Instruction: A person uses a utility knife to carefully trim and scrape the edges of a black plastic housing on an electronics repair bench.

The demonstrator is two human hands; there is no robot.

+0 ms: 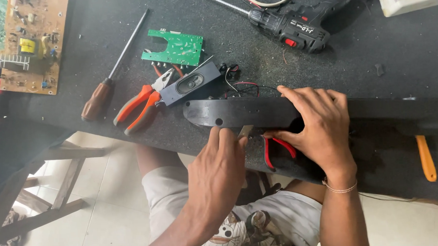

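At the far left of the dark bench (pixel 104 25) lies a brown circuit board (pixel 32 44) with small parts on it. Next to it a screwdriver (pixel 111 73) with a brown handle lies slanted, its shaft pointing up and away. Just right of that, orange-handled pliers (pixel 143 104) rest beside a small green circuit board (pixel 175 48), and an oblong black speaker unit (pixel 191 85) lies touching the plier jaws.

The left hand (pixel 218 169) comes up from below the bench edge, its fingers (pixel 229 137) pinched narrow around a thin grey metal blade or tool (pixel 246 131); what it is exactly is hard to tell, since only its tip shows. That tip sits against the lower edge of a long black plastic housing (pixel 238 112), which lies across the bench near its front edge and runs off to the right.

The right hand (pixel 321 126) presses down on the housing, fingers (pixel 300 98) spread wide over its top, thumb curled beneath. Red-handled cutters (pixel 278 150) lie just under that hand. Behind, a black cordless drill (pixel 293 26) rests well apart, and an orange tool (pixel 425 157) lies at the far right.
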